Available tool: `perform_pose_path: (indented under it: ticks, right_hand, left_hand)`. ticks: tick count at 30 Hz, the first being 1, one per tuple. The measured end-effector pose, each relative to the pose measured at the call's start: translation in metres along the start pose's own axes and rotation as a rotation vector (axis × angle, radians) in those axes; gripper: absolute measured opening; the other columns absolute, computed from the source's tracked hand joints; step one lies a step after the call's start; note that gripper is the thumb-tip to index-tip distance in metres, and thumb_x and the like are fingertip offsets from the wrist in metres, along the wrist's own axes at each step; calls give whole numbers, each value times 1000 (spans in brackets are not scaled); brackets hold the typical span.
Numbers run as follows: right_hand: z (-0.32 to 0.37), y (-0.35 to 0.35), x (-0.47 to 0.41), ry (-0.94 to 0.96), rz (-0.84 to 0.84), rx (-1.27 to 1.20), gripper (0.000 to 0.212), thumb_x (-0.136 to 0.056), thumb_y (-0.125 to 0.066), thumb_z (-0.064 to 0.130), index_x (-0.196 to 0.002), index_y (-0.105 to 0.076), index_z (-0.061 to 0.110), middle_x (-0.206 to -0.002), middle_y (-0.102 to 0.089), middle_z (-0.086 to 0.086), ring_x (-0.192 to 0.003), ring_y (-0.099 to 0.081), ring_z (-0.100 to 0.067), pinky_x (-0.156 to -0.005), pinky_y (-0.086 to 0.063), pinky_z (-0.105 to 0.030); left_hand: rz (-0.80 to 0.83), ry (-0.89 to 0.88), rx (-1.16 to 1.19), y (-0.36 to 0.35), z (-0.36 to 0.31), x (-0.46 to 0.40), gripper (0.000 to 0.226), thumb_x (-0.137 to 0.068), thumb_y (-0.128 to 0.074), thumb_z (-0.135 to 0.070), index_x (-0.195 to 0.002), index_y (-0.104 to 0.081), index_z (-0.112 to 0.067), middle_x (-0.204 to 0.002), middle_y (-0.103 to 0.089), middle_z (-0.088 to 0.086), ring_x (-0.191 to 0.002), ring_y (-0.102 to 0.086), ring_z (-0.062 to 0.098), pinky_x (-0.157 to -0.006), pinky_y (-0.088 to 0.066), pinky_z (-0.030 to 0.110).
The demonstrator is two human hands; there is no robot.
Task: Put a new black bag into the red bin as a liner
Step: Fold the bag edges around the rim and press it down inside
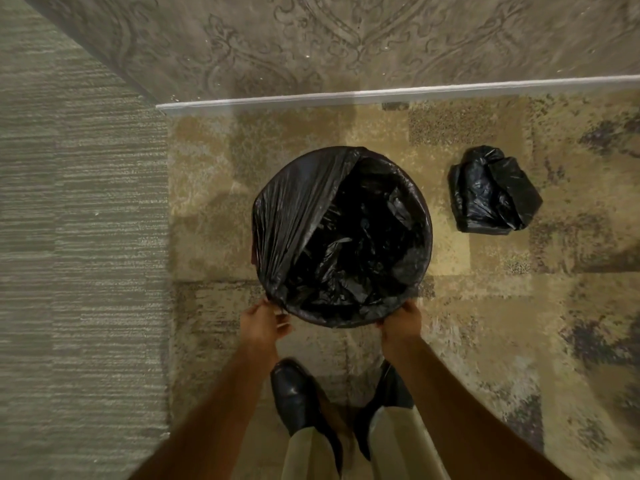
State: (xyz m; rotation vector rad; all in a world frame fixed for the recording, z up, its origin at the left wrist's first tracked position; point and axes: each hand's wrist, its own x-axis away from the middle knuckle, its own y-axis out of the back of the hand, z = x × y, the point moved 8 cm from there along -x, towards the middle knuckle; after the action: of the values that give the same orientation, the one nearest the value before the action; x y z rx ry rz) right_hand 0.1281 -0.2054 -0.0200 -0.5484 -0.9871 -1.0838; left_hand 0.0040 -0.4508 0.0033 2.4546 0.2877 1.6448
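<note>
Now both hands' fingers (281, 318) pinch the black bag (298, 209) at the red bin's (254, 258) near rim.

black bag (304, 216) lining round bin (255, 258), mouth open, upright on carpet

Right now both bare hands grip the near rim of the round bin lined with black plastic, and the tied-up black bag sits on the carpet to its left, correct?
Not quite: the head view shows the tied-up black bag on the patterned carpet to the bin's right. Left hand and right hand do grip the near rim.
</note>
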Motion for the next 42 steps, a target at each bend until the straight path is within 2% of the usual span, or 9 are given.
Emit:
perform_pose_path:
  ticks: [10,16,20,24,29,32,36,39,42]
  right_hand:
    - [98,27,-10,259,-68,63,35,-102,-48,26,-136,-52,21,-131,-59,-7,-105,-64,-26,-84,-57,-44]
    - [101,-5,-9,406,-47,310,24,-104,-41,34,-117,-54,18,-98,-61,4,-102,-62,-28,-78,-52,-34]
    - [93,-10,-17,391,-52,352,21,-101,-43,43,-112,-54,29,-99,-63,7,-96,-62,-21,-89,-54,-44]
    - [90,-8,-18,344,-32,268,16,-97,-47,49,-101,-58,38,-101,-66,8,-96,-65,-12,-76,-53,-31]
    - [94,-11,-14,301,7,204,28,-102,-40,47,-98,-64,34,-102,-68,9,-95,-65,-8,-73,-53,-24]
    - [99,-17,-15,321,57,257,28,-102,-43,42,-112,-62,24,-107,-68,6,-97,-65,-10,-75,-54,-27]
    - [107,-22,-18,392,79,330,23,-101,-48,33,-120,-57,24,-107,-66,5,-100,-65,-13,-69,-53,-23]
    - [118,-23,-14,479,64,352,38,-101,-48,36,-138,-49,28,-119,-62,11,-109,-61,-6,-83,-53,-26]
    - [129,-28,-13,541,74,370,42,-101,-47,37,-143,-46,32,-129,-60,9,-117,-60,-11,-93,-52,-32]
  left_hand:
    - [101,-423,-46,-13,-116,9,30,-96,-64,-20,-124,-63,-8,-119,-70,12,-103,-71,30,-87,-60,49]
    - [-1,-594,-107,-26,-134,12,15,-99,-58,-6,-97,-67,6,-92,-69,21,-81,-65,30,-84,-55,65]
    - [18,-582,-119,-22,-136,4,24,-96,-58,-38,-82,-70,-23,-85,-71,6,-80,-70,29,-76,-62,56]
    - [16,-691,-288,-20,-143,-4,17,-90,-69,-30,-84,-68,-15,-87,-74,9,-81,-72,35,-69,-63,52]
    - [-27,-453,-233,-14,-125,-38,23,-99,-58,-20,-78,-67,-14,-70,-69,2,-66,-64,19,-53,-56,29]
    - [-84,-388,-426,-15,-125,-55,21,-100,-55,-18,-90,-68,-5,-83,-69,11,-80,-63,25,-69,-52,34]
    - [110,-358,-205,-28,-146,-63,22,-104,-47,-18,-86,-59,-16,-84,-62,6,-88,-60,28,-55,-55,28]
    - [303,-387,-102,-41,-160,-56,32,-100,-51,-44,-93,-73,-22,-90,-74,1,-78,-72,17,-58,-58,29]
    - [323,-316,-151,-43,-152,-61,29,-100,-58,-36,-95,-76,-13,-91,-78,5,-78,-74,18,-59,-57,29]
